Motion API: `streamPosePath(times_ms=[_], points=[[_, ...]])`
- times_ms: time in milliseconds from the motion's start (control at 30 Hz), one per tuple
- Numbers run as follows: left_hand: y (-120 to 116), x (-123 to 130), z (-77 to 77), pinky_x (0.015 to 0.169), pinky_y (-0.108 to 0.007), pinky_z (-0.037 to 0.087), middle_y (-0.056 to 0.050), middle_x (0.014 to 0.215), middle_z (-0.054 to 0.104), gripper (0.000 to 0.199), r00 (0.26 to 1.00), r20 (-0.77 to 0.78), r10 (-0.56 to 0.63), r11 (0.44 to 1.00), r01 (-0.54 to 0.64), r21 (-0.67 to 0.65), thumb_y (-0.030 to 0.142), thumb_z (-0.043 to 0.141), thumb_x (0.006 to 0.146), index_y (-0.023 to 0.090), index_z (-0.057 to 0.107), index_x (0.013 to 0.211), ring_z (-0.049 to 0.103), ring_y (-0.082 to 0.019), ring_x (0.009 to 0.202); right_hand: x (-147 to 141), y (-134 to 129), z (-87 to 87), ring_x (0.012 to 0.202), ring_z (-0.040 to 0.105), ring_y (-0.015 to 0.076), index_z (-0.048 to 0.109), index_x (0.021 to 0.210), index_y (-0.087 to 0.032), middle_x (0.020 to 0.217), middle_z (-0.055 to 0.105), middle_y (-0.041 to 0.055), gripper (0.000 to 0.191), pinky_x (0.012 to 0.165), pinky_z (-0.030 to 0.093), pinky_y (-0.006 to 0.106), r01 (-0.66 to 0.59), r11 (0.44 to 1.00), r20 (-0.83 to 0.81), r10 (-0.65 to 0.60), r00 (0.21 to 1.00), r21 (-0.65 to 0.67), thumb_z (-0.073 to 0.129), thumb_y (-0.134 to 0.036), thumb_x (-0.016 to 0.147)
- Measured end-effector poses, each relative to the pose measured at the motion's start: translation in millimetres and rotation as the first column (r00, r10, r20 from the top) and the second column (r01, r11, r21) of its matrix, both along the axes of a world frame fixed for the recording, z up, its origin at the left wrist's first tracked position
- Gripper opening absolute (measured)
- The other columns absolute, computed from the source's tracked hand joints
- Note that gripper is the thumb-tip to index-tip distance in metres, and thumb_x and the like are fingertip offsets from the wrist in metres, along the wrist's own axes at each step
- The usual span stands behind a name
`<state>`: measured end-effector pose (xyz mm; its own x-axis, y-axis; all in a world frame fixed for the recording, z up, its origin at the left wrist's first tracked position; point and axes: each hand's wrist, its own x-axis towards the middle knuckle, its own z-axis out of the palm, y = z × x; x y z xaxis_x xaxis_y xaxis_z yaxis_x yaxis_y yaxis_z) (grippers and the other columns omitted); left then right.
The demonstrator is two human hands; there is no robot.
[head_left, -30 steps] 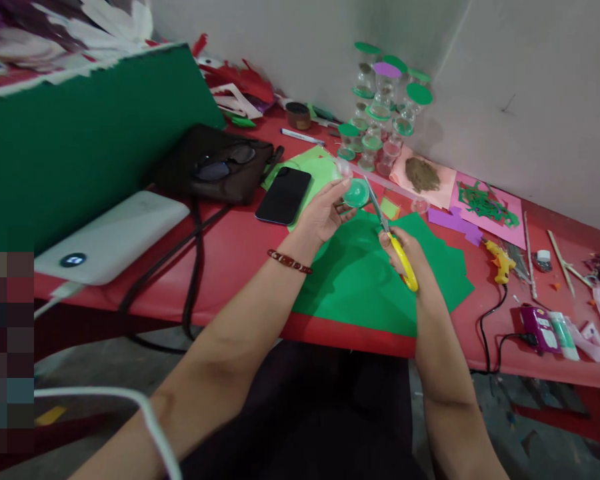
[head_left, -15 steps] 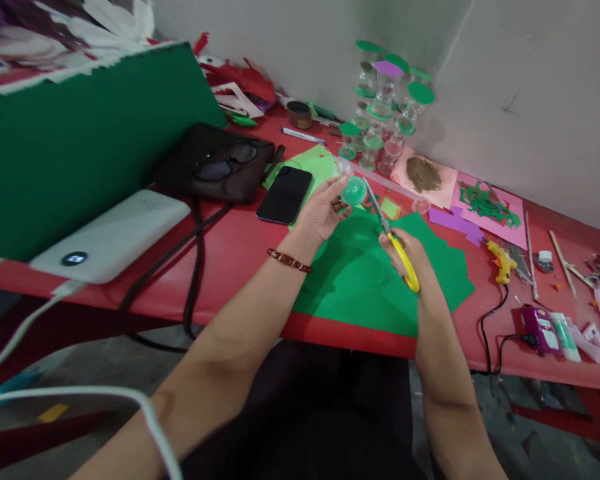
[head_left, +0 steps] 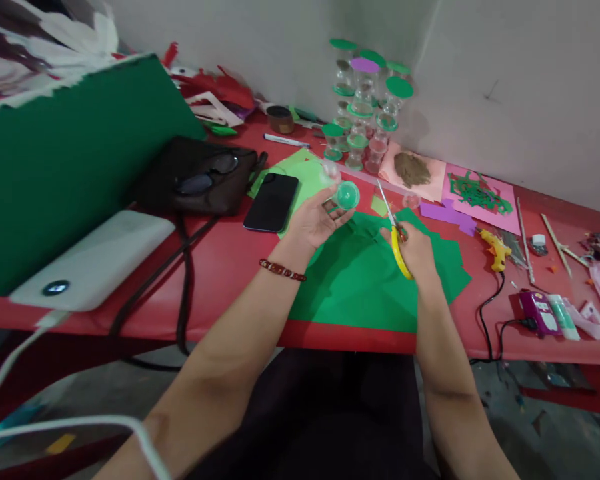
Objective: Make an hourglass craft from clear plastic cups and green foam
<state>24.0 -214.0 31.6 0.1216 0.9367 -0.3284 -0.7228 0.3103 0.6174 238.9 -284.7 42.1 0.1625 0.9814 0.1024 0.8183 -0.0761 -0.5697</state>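
Yellow-handled scissors [head_left: 397,241] swing clear, to four o'clock of the plastic cup [head_left: 347,195] | your left hand [head_left: 315,223] pinches its edge, likely keeping its face visible | your right hand [head_left: 417,251] grips handles

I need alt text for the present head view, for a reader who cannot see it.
The left hand holds a small round green-and-clear piece; the right hand holds yellow-handled scissors over green paper on a red table. Behind, clear hourglass-shaped containers with mostly green discs stand stacked near a grey wall.
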Motion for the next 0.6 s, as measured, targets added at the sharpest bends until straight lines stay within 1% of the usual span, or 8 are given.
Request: streamPosePath(times_ms=[67, 100, 233, 300, 367, 467, 533, 600], points=[[-2.2, 2.1, 1.4, 0.078, -0.032, 0.063, -0.002, 0.081, 0.075, 0.006, 1.0, 0.009, -0.022, 1.0, 0.022, -0.02, 0.022, 0.072, 0.089, 0.02, 0.067, 0.093, 0.073, -0.016, 0.072, 1.4, 1.8, -0.5, 0.073, 0.062, 0.0231, 0.074, 0.103, -0.023, 0.075, 0.068, 0.0046, 0.06, 0.066, 0.039, 0.031, -0.003, 1.0, -0.02, 0.003, 1.0, 0.007, 0.059, -0.079, 0.088], [-3.1, 3.0, 1.6, 0.077, -0.031, 0.063, -0.001, 0.081, 0.075, 0.006, 1.0, 0.01, -0.022, 1.0, 0.023, -0.019, 0.021, 0.072, 0.089, 0.02, 0.067, 0.091, 0.072, -0.015, 0.072, 1.1, 2.8, -1.0, 0.072, 0.061, 0.0222, 0.073, 0.105, -0.023, 0.075, 0.067, 0.0037, 0.06, 0.066, 0.039, 0.031, -0.02, 1.0, -0.07, 0.021, 0.997, 0.017, 0.06, -0.079, 0.087], [-4.2, 4.0, -0.4, 0.068, -0.023, 0.058, 0.002, 0.072, 0.07, 0.011, 1.0, -0.027, 0.007, 1.0, -0.006, 0.016, 0.023, 0.078, 0.087, 0.021, 0.068, 0.089, 0.066, -0.01, 0.063, -4.0, 4.8, -1.9, 0.07, 0.06, 0.018, 0.068, 0.111, -0.021, 0.079, 0.067, 0.0016, 0.066, 0.065, 0.043, 0.029, -0.123, 0.992, -0.354, 0.124, 0.927, 0.025, 0.058, -0.081, 0.085], [-4.4, 3.3, -1.5, 0.066, -0.021, 0.056, 0.003, 0.072, 0.07, 0.013, 0.998, -0.055, 0.004, 0.998, 0.0, 0.064, 0.023, 0.082, 0.084, 0.021, 0.072, 0.092, 0.064, -0.009, 0.061, -6.0, 2.9, -0.3, 0.071, 0.06, 0.0175, 0.067, 0.115, -0.021, 0.082, 0.068, 0.0015, 0.066, 0.066, 0.043, 0.029, -0.144, 0.989, -0.373, 0.147, 0.916, 0.038, 0.057, -0.08, 0.087], [-5.0, 1.9, -1.8, 0.066, -0.021, 0.055, 0.002, 0.077, 0.073, 0.016, 0.998, -0.066, -0.01, 0.993, 0.018, 0.121, 0.021, 0.083, 0.082, 0.021, 0.075, 0.096, 0.065, -0.008, 0.064, -6.4, -0.8, 3.5, 0.074, 0.06, 0.018, 0.067, 0.118, -0.022, 0.085, 0.068, 0.0017, 0.062, 0.068, 0.043, 0.03, -0.154, 0.986, -0.288, 0.166, 0.943, 0.065, 0.06, -0.076, 0.088], [-6.6, -1.2, -1.2, 0.066, -0.021, 0.053, 0.001, 0.086, 0.076, 0.022, 0.996, -0.086, -0.026, 0.984, 0.041, 0.175, 0.017, 0.081, 0.082, 0.023, 0.078, 0.102, 0.067, -0.009, 0.069, -5.3, -7.1, 11.2, 0.078, 0.061, 0.0196, 0.07, 0.121, -0.023, 0.09, 0.07, 0.0031, 0.057, 0.07, 0.042, 0.03, -0.15, 0.984, -0.067, 0.157, 0.985, 0.1, 0.068, -0.069, 0.087], [-7.3, -3.5, -0.8, 0.067, -0.022, 0.052, 0.0, 0.089, 0.077, 0.023, 0.993, -0.113, -0.031, 0.978, 0.053, 0.201, 0.018, 0.079, 0.083, 0.024, 0.078, 0.105, 0.068, -0.011, 0.073, -4.7, -10.1, 15.5, 0.082, 0.063, 0.0215, 0.072, 0.123, -0.025, 0.095, 0.072, 0.005, 0.055, 0.07, 0.041, 0.03, -0.133, 0.983, 0.075, 0.124, 0.989, 0.126, 0.074, -0.065, 0.086], [-7.6, -5.7, -0.8, 0.069, -0.024, 0.052, -0.001, 0.093, 0.078, 0.023, 0.991, -0.13, -0.032, 0.971, 0.061, 0.232, 0.022, 0.079, 0.083, 0.024, 0.078, 0.106, 0.07, -0.012, 0.078, -4.5, -11.5, 17.7, 0.087, 0.066, 0.0235, 0.073, 0.125, -0.026, 0.1, 0.074, 0.0067, 0.054, 0.071, 0.04, 0.03, -0.115, 0.981, 0.154, 0.091, 0.984, 0.154, 0.077, -0.063, 0.085]])
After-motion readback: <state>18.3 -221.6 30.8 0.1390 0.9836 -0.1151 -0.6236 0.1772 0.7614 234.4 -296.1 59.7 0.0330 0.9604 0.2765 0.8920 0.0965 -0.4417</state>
